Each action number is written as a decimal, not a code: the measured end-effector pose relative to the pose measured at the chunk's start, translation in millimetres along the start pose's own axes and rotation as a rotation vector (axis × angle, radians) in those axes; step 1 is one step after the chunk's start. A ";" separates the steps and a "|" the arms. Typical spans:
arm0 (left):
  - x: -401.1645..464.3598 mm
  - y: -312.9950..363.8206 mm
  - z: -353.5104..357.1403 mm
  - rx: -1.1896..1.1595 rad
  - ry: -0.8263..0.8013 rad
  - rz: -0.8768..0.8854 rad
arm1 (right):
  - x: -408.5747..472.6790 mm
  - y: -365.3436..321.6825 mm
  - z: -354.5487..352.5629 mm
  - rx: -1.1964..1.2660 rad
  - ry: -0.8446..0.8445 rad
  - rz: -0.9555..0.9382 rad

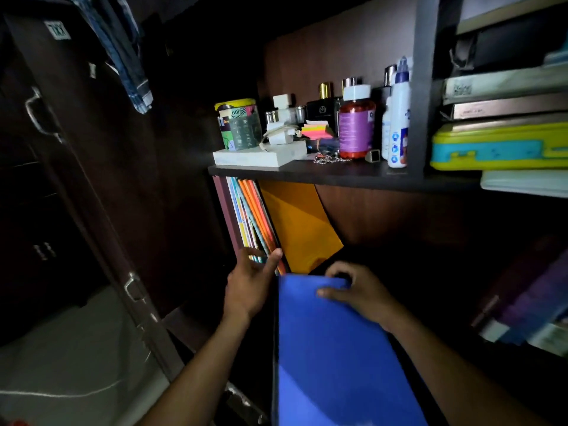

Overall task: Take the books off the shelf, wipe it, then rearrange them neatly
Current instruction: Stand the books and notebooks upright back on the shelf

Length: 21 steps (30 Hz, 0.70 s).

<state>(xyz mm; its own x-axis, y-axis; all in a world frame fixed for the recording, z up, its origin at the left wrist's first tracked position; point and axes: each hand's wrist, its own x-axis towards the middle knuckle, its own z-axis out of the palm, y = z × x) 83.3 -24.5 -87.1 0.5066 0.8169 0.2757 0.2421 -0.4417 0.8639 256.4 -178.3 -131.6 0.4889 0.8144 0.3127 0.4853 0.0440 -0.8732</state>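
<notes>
Two hands work at the lower shelf of a dark wooden bookcase. The right hand grips the top edge of a blue book, thumb on the front cover and fingers curled over the far side; the book stands upright in front of the lower compartment, its top just below a tilted orange folder. The left hand is open, its straight fingers pressing against a row of thin books that lean at the left end of the compartment, with the orange folder resting against them. On the shelf board above sit a printed jar, a white box, a white charger, sticky notes, a red pill bottle and a white glue bottle. Right of the upright divider, a yellow and teal case lies in a stack of flat books. More books lean in the dim lower right.
</notes>
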 end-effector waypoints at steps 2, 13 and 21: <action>-21.9 -2.4 -12.0 -0.124 -0.332 -0.091 | 1.8 1.1 -6.8 0.088 0.184 0.034; -56.9 -7.3 12.8 -0.366 -0.077 0.067 | 8.2 1.8 -12.0 -0.354 0.728 -0.120; -3.6 -10.9 42.2 -0.035 0.106 0.282 | -3.2 -8.7 11.2 -0.482 -0.054 0.029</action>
<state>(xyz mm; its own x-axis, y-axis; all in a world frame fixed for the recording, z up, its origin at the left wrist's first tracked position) 113.8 -38.2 -115.2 0.4600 0.6988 0.5478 0.0744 -0.6451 0.7605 242.5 -174.8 -129.2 0.4750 0.8409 0.2593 0.7588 -0.2422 -0.6047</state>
